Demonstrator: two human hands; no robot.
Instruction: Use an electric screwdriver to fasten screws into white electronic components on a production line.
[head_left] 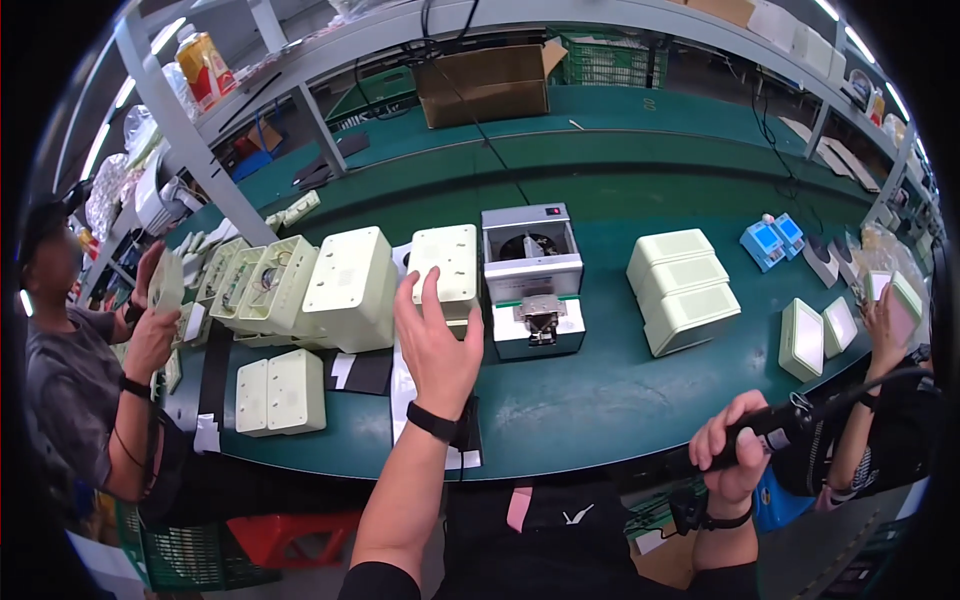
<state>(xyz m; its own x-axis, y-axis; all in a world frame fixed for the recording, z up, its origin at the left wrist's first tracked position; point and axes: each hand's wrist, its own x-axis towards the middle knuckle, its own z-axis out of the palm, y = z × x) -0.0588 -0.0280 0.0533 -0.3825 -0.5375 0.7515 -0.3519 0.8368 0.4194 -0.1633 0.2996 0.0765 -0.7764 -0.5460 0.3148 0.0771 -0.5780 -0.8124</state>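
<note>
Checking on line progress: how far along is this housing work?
Done-looking: closed pale housings stacked right. In hand: left hand reaches open toward a housing beside the grey machine; right hand grips a black driver. Left: open housings.

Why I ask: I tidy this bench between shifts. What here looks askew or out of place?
Little stands out. The pale green plastic housings left of the left hand lean against each other rather than lying flat, unlike the neat stack of three covers. The right hand grips a black power screwdriver.
</note>
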